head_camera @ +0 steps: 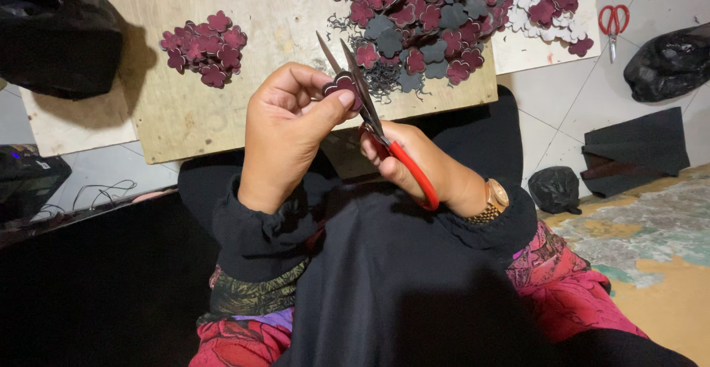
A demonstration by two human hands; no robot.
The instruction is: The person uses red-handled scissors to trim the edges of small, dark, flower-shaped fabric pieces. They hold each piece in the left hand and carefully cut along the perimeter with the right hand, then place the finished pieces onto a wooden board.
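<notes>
- The left hand (285, 127) pinches a small maroon flower-shaped piece (342, 84) between thumb and fingertips, held up over the person's lap, near the near edge of the wooden worktop (222, 108).
- The right hand (418, 164) is closed around the red handles of the scissors (370, 108), whose blades stand open in a narrow V around the piece.
- To trim well, it looks best to turn the piece with the left hand and let the blades follow each lobe, rather than twisting the scissors.
- The thumb lies close to the blades; short snips near the pivot would likely keep it safe.
- A small pile of maroon pieces (207, 45) lies on the far left of the worktop; a larger heap of maroon and grey pieces (421, 19) lies far right.
- A second pair of red scissors (613, 25) lies further right.
</notes>
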